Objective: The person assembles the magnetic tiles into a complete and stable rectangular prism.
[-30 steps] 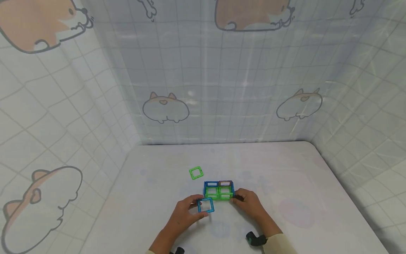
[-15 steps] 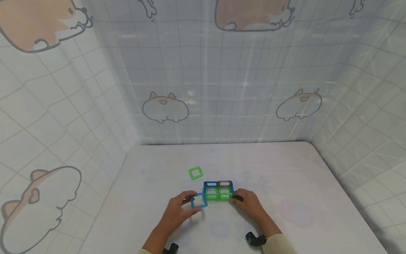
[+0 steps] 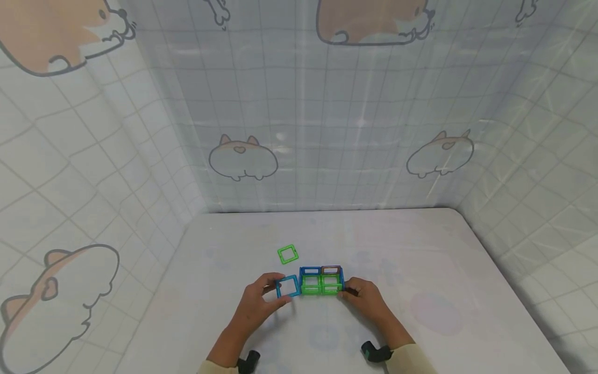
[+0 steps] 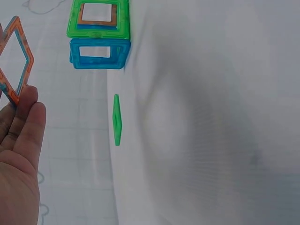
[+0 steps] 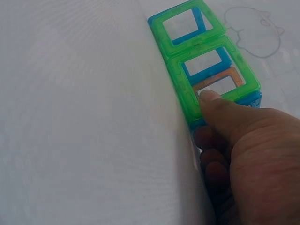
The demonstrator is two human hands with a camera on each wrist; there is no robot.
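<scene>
My left hand [image 3: 254,305] pinches a square magnetic tile [image 3: 297,285] between thumb and fingers, just left of a low box of joined tiles. The held tile looks blue in the head view; in the left wrist view its frame [image 4: 31,61] is orange with blue inner edges. The box [image 3: 321,284] has green square tiles at the front, with blue and orange ones behind. At its right end, my right hand [image 3: 366,300] grips the box, with the thumb [image 5: 211,97] on a green tile and the fingers curled at the end, partly hidden.
A loose green square tile [image 3: 290,260] lies on the white tabletop [image 3: 233,249], behind the left hand. Curtains with a grid and dog drawings [image 3: 299,104] hang along the table's back and sides. Black straps with camera mounts [image 3: 376,353] sit on both wrists.
My left hand has carried the tile leftward and away from me, from in front of the box to beside its left end. The right hand and the box stay in place.
</scene>
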